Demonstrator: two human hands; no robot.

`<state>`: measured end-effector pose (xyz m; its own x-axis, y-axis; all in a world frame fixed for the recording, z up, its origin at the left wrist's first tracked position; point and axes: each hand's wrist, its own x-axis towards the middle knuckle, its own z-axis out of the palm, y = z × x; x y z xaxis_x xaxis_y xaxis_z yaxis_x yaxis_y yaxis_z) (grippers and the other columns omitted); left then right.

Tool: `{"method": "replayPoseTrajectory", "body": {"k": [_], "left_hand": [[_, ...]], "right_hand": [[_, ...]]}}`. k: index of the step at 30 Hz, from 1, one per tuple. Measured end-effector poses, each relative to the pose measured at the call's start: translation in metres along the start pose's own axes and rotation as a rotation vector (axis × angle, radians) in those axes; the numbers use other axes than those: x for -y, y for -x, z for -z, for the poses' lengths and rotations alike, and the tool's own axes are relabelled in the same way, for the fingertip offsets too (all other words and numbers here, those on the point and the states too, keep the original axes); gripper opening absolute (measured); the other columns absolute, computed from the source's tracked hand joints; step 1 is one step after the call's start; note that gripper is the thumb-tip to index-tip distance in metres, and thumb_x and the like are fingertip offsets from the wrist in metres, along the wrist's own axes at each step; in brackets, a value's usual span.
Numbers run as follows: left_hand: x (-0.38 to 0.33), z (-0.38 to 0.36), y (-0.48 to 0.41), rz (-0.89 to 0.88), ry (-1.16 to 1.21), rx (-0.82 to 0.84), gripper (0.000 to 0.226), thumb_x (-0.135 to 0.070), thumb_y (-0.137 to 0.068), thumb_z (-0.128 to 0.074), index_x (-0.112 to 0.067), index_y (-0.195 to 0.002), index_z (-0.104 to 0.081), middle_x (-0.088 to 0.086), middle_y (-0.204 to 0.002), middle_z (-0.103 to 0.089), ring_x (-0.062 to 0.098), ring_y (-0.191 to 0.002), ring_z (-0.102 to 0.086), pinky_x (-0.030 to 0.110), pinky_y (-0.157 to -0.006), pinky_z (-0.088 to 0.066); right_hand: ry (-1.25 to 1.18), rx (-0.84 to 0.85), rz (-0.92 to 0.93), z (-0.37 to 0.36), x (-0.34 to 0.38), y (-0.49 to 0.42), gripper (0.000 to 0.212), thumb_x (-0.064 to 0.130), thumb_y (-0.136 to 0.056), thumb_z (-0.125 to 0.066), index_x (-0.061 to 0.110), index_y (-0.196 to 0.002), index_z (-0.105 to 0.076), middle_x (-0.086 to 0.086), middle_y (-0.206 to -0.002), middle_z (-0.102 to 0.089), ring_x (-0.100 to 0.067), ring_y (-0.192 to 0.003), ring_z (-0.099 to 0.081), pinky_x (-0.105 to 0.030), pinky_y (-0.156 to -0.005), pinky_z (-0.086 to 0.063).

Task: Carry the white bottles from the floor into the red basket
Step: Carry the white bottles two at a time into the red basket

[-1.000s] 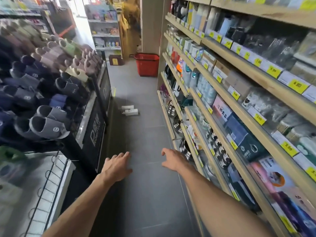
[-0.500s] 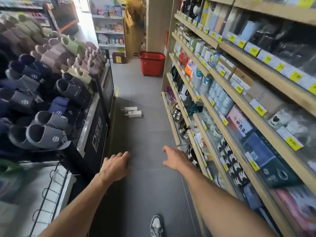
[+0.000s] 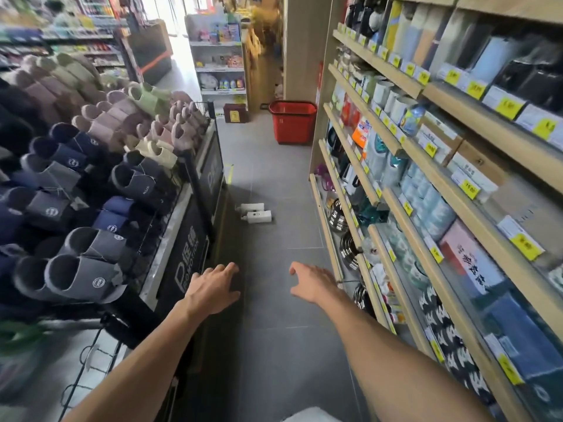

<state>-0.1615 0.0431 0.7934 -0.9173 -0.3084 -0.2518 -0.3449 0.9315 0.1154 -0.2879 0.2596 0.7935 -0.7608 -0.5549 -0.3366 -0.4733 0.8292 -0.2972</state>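
Two white bottles lie side by side on the grey tile floor of a shop aisle, the nearer bottle [image 3: 258,216] just in front of the farther bottle [image 3: 252,207]. A red basket [image 3: 293,122] stands on the floor farther down the aisle, against the end of the right shelving. My left hand [image 3: 212,288] and my right hand [image 3: 311,282] are stretched forward over the floor, well short of the bottles. Both hands hold nothing, and their fingers are spread.
A slipper display rack [image 3: 100,190] with a black promotion panel lines the left side. Wooden shelves [image 3: 405,190] full of goods run along the right. A small brown box [image 3: 235,113] sits on the floor beyond the bottles, near a white shelf unit.
I have moved forward along the aisle, so the bottles and basket are closer. The shoe seen half a second ago is out of view. Both hands stay empty and outstretched.
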Motion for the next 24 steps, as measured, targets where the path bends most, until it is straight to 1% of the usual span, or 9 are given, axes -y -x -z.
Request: {"method": "replayPoseTrajectory", "body": {"k": [5, 12, 17, 21, 24], "left_hand": [[-0.012, 0.007, -0.038, -0.009, 0.008, 0.011, 0.064, -0.052, -0.089, -0.062, -0.033, -0.143, -0.034, -0.004, -0.134, -0.053, 0.024, -0.124, -0.053, 0.047, -0.100, -0.040], [-0.006, 0.016, -0.101, -0.026, -0.011, 0.038, 0.064, -0.052, -0.090, -0.061, -0.033, -0.145, -0.033, -0.003, -0.137, -0.052, 0.023, -0.126, -0.052, 0.047, -0.103, -0.041], [-0.002, 0.024, -0.150, -0.068, -0.039, 0.046, 0.065, -0.053, -0.089, -0.061, -0.031, -0.144, -0.034, -0.002, -0.135, -0.052, 0.025, -0.125, -0.053, 0.047, -0.099, -0.043], [0.002, 0.034, -0.189, -0.084, -0.037, 0.039, 0.062, -0.052, -0.088, -0.061, -0.029, -0.141, -0.037, -0.003, -0.136, -0.052, 0.025, -0.125, -0.052, 0.046, -0.098, -0.042], [0.009, 0.043, -0.218, -0.096, -0.044, 0.041, 0.060, -0.050, -0.088, -0.060, -0.029, -0.140, -0.038, -0.002, -0.136, -0.052, 0.025, -0.125, -0.052, 0.046, -0.097, -0.042]], "right_hand": [[0.020, 0.017, 0.027, 0.010, -0.009, -0.036, 0.042, 0.029, -0.092, -0.065, 0.027, -0.132, -0.052, -0.005, -0.126, -0.066, -0.030, -0.116, -0.061, -0.034, -0.094, -0.044], [0.015, 0.028, 0.015, 0.029, -0.016, -0.092, 0.041, 0.029, -0.093, -0.066, 0.026, -0.131, -0.052, -0.004, -0.128, -0.066, -0.029, -0.116, -0.060, -0.034, -0.093, -0.043], [0.030, 0.031, -0.005, 0.038, -0.014, -0.125, 0.041, 0.027, -0.092, -0.066, 0.025, -0.130, -0.052, -0.005, -0.130, -0.065, -0.029, -0.119, -0.060, -0.035, -0.097, -0.042], [0.021, 0.028, -0.021, 0.052, -0.012, -0.157, 0.040, 0.028, -0.092, -0.066, 0.026, -0.130, -0.052, -0.003, -0.127, -0.066, -0.029, -0.118, -0.060, -0.037, -0.100, -0.042], [0.020, 0.012, -0.038, 0.066, -0.010, -0.185, 0.038, 0.027, -0.092, -0.066, 0.026, -0.127, -0.054, -0.003, -0.124, -0.067, -0.029, -0.117, -0.060, -0.036, -0.097, -0.044]]}}
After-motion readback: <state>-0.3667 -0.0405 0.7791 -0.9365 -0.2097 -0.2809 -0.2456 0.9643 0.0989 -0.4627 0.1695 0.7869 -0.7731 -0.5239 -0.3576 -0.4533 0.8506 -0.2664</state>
